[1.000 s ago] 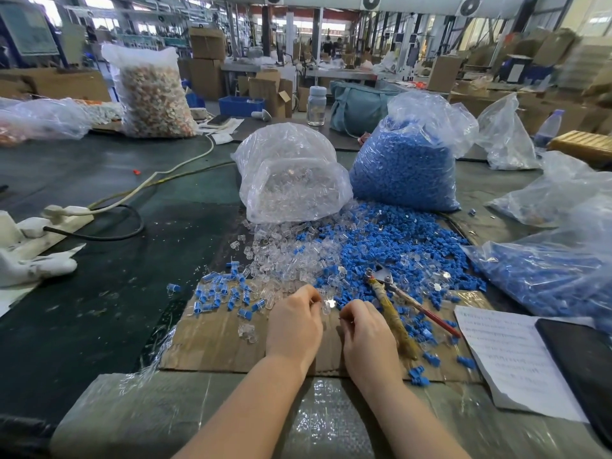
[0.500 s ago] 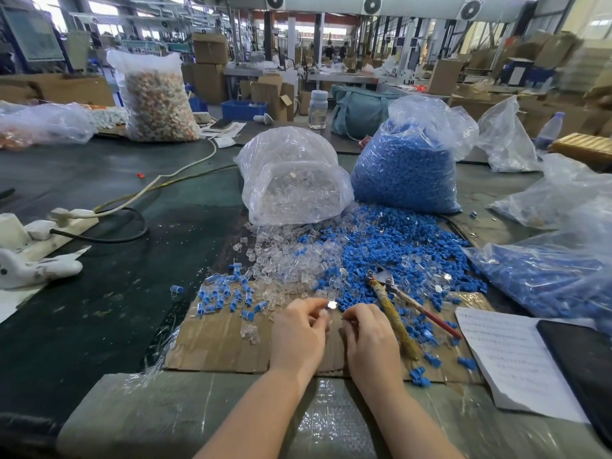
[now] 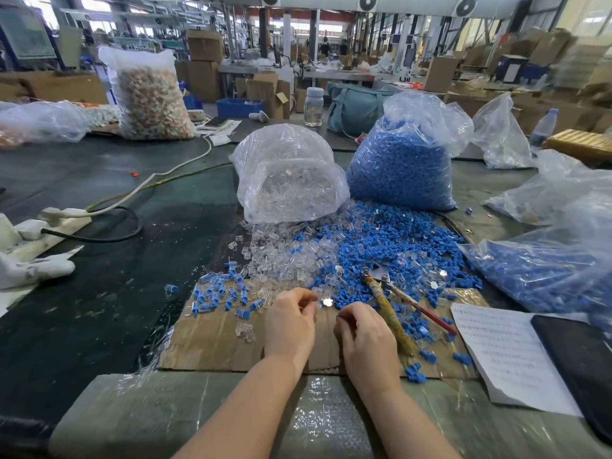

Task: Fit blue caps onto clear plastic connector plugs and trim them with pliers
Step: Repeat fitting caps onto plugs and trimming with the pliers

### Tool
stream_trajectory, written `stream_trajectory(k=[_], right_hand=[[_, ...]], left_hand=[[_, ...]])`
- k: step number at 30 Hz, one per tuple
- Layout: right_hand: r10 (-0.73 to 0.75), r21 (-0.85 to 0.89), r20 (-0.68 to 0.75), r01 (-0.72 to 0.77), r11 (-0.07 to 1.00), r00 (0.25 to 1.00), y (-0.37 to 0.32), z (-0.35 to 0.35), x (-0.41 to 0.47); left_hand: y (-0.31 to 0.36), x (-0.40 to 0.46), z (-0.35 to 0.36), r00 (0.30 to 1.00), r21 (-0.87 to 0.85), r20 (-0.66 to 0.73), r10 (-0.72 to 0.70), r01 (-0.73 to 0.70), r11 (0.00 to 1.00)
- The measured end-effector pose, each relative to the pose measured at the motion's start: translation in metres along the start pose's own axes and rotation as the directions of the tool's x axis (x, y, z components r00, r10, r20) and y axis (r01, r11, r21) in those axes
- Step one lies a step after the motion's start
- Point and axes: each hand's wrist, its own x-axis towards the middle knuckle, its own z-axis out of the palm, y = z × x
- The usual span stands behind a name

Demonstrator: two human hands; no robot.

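Now, hands: both hover over the cardboard sheet [image 3: 212, 339], fingertips facing across a small gap.
Left hand [image 3: 290, 323]: curled, pinching a small clear plug [image 3: 326, 302] at its fingertips.
Right hand [image 3: 364, 329]: curled; a blue sliver shows at its fingertips, probably a cap, though I cannot tell for sure.
Pliers [image 3: 390, 309]: just right of the right hand, handles toward the person, long axis running away; that hand is nearer.
Loose blue caps [image 3: 397, 243]: beyond the pliers, on the counter [image 3: 82, 309].

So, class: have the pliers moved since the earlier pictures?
No. The pliers lie on the cardboard as before, head in the blue caps, beside the right hand.
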Motion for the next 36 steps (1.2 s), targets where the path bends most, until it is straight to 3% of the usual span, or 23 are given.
stream_trajectory(k=[4, 7, 14, 25, 36], right_hand=[[0.008, 0.029, -0.016, -0.008, 1.000, 1.000, 0.000, -0.001, -0.001], [0.019, 0.073, -0.031, -0.017, 0.997, 0.999, 0.001, -0.002, -0.001], [0.021, 0.146, -0.049, -0.013, 0.989, 0.999, 0.002, -0.004, -0.002], [-0.002, 0.221, -0.051, 0.013, 0.975, 0.999, 0.000, -0.006, -0.003], [-0.031, 0.127, -0.042, 0.037, 0.991, 0.999, 0.000, -0.004, -0.005]], left_hand=[[0.000, -0.008, 0.007, 0.997, -0.069, 0.080, -0.018, 0.023, 0.997], [-0.004, -0.014, 0.010, 0.999, -0.026, 0.050, 0.006, -0.004, 1.000], [-0.011, -0.021, 0.011, 1.000, -0.102, 0.009, 0.026, -0.025, 0.995], [-0.016, -0.021, 0.012, 0.999, -0.159, 0.036, 0.029, -0.023, 0.987], [-0.020, -0.021, 0.011, 0.997, -0.289, 0.072, -0.008, 0.028, 0.957]])
